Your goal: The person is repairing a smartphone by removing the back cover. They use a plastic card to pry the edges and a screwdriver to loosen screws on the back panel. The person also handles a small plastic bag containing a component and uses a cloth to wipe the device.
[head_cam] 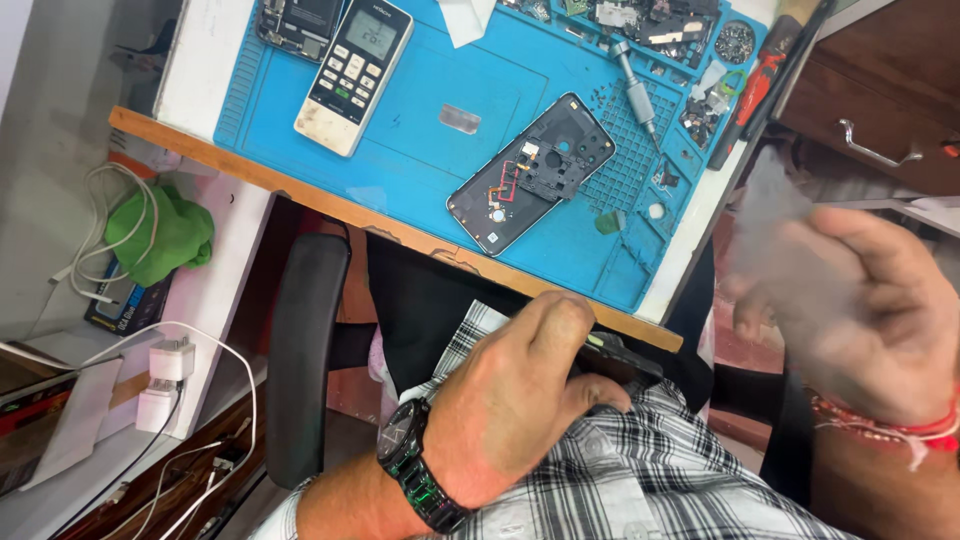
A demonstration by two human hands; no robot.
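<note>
Our left hand (525,390), a dark watch (415,465) on its wrist, lies low against our checked shirt (640,470), its fingers curled shut around a dark flat object (615,355) whose end pokes out to the right; we cannot tell what that object is. Our right hand (860,300) is raised at the right edge of the view, blurred, a red thread (900,430) around the wrist; its fingers are bent and partly apart, and we cannot tell whether they grip anything. Farther off, on the desk, a blue mat (420,160) holds an opened phone (530,172), back cover off and insides showing, lying slantwise near the mat's near edge. Left of it a white remote (353,72) rests on the mat, and another opened device (298,25) sits at the far left corner. The mat's far right side is divided into small trays (700,110): these hold loose parts and screws, and a round dish (735,42) is full of tiny dark pieces. A screwdriver (633,90) lies beside the trays. At the left, below the desk, a green cloth (165,235) and white cables (100,215) sit on a shelf.
</note>
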